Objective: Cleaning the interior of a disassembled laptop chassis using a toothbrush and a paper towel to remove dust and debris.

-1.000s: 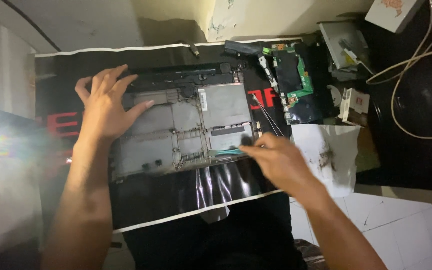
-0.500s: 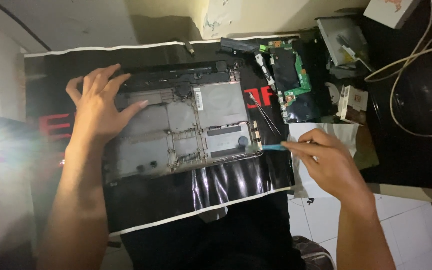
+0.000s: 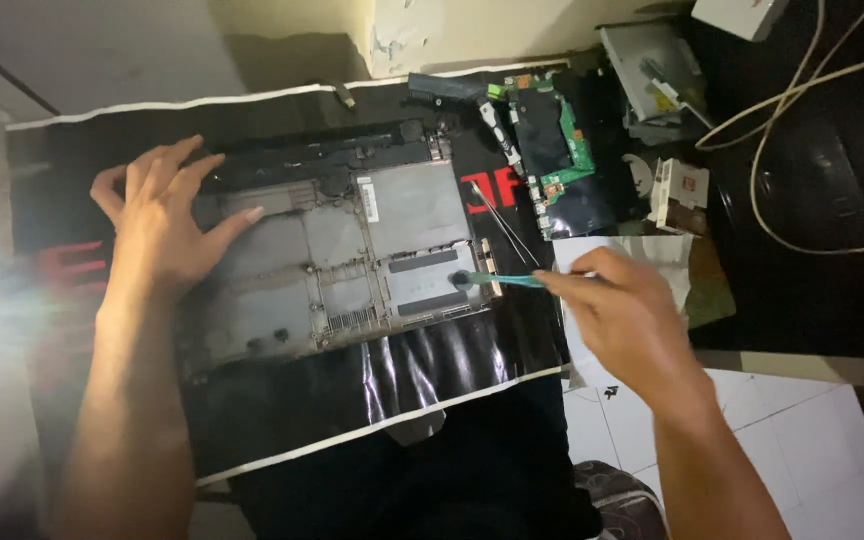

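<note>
An opened grey laptop base lies on a black glossy sheet. My left hand rests flat on the base's left part, fingers spread, holding it down. My right hand is to the right of the base and pinches a thin teal-handled tool. The tool's tip touches the lower right corner of the base, near a dark round spot.
A green circuit board lies on the sheet at the back right, with thin metal rods beside it. Small white parts and a grey tray sit further right. Cream cables loop over a dark surface. White floor tiles show bottom right.
My right hand drew away to the right, off the base, and now reaches back in with the tool's tip on the base's lower right corner. The left hand stayed put.
</note>
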